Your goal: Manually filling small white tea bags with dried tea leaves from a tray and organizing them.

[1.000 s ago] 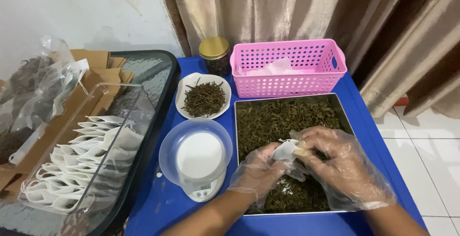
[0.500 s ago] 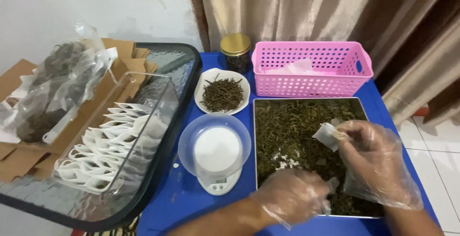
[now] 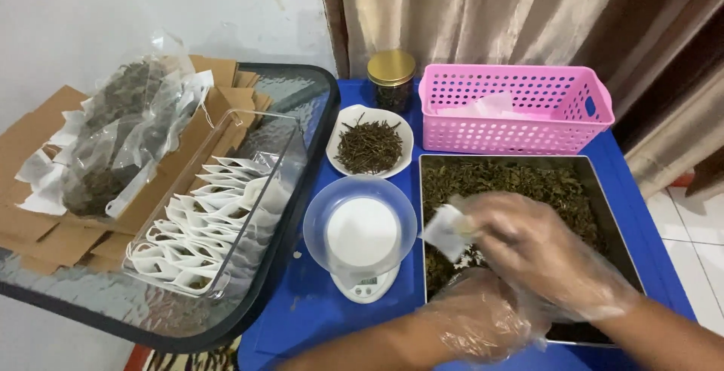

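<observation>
Our right hand [image 3: 528, 250] pinches a sachet [image 3: 445, 229] over the tray [image 3: 626, 250]; our left [image 3: 475, 318] rests loosely curled, empty. Filled sachets line the box [image 3: 264, 126] at nine o'clock; much leaf remains.

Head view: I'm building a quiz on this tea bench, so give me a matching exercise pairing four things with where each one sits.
Things:
1. Pink perforated plastic basket
2. Gold-lidded glass jar
3. Small white digital scale with a clear bowl
4. Clear plastic tray of white filter bags

Places:
A. On the dark glass table, at the left
B. In front of the white dish of dark twigs
C. Behind the metal tray of loose green leaves
D. At the blue table's back edge, left of the basket

Pairs: 1-C, 2-D, 3-B, 4-A
</observation>
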